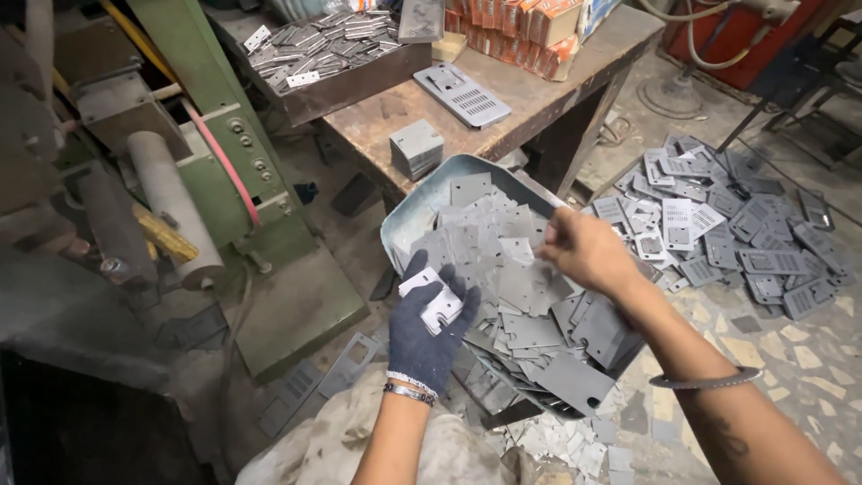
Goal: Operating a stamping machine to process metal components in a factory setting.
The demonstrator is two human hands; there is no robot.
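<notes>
Head view: the gloved left hand [429, 321] grips a small stack of flat metal plates [436, 304], squared for handling. The bare right hand [582, 251] pinches a plate [549, 229] above the grey tray [422, 205] heaped with blanks. Beyond, perforated plates [718, 224] litter the floor beside the bench [539, 90].

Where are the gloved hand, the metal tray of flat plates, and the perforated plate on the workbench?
left hand [429, 328], head view, gloved palm.
metal tray [415, 208], head view, bare rim.
perforated plate [462, 94], head view, its middle.

A small stack of flat grey metal plates [434, 301] sits tilted above a heaped blue-grey tray [415, 208]
</notes>
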